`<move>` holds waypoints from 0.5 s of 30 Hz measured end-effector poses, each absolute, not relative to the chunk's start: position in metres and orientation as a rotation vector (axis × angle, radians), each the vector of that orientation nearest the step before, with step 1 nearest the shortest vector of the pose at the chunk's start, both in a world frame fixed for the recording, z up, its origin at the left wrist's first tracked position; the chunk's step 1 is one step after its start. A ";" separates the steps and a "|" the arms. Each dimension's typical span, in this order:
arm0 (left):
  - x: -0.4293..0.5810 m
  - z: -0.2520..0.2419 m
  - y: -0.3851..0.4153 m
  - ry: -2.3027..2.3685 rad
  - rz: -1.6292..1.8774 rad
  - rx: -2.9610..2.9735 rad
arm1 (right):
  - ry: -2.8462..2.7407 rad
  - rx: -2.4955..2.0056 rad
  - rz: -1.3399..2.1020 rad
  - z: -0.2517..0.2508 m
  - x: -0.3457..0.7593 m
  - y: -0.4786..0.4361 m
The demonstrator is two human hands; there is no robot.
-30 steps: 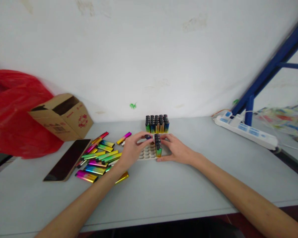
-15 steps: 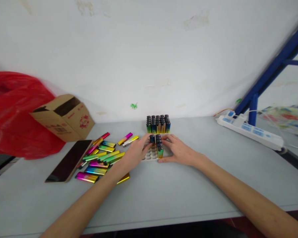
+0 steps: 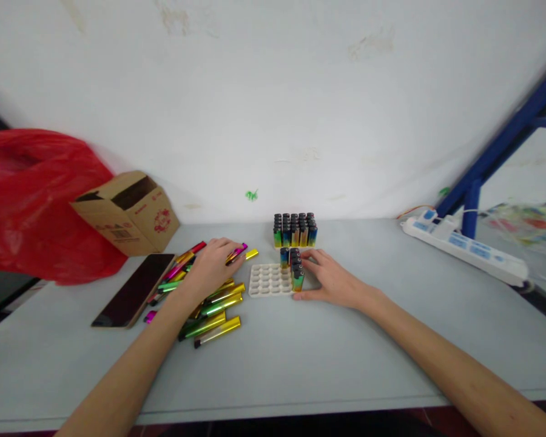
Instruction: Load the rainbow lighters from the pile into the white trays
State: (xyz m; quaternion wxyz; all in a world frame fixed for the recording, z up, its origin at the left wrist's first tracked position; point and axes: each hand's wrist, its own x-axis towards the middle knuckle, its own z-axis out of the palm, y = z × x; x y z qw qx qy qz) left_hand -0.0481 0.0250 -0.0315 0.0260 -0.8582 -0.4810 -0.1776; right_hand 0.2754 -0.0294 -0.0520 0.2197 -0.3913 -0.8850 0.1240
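My left hand (image 3: 213, 262) reaches over loose lighters (image 3: 222, 303) on the left. Its thumb and fingers are apart, with a purple lighter (image 3: 239, 251) between them, still lying on the table. My right hand (image 3: 330, 278) grips the right side of a white tray (image 3: 270, 280) with rows of small holes, its thumb at the near corner and its fingers at the far part. Along the tray's right edge stands a column of upright lighters (image 3: 297, 279). A blue lighter (image 3: 284, 258) stands left of the column's far end.
Behind the tray stands a block of upright lighters (image 3: 295, 232). To the left are a phone (image 3: 134, 291), an open cardboard box (image 3: 134, 215) and a red plastic bag (image 3: 40, 200). A white power strip (image 3: 468, 246) lies at right beside a blue frame (image 3: 505, 152).
My left hand has left the blue lighter standing in the tray and moved left to the loose lighters. My right hand stays at the tray. The view has shifted slightly.
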 end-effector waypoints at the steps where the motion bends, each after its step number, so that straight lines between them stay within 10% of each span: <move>1: -0.048 -0.033 0.024 -1.459 -0.535 -2.669 | -2.449 -1.079 0.344 -0.052 0.276 -0.029; 15: -0.037 -0.020 0.010 -1.563 -0.887 -2.622 | -2.466 -1.081 0.342 -0.050 0.276 -0.032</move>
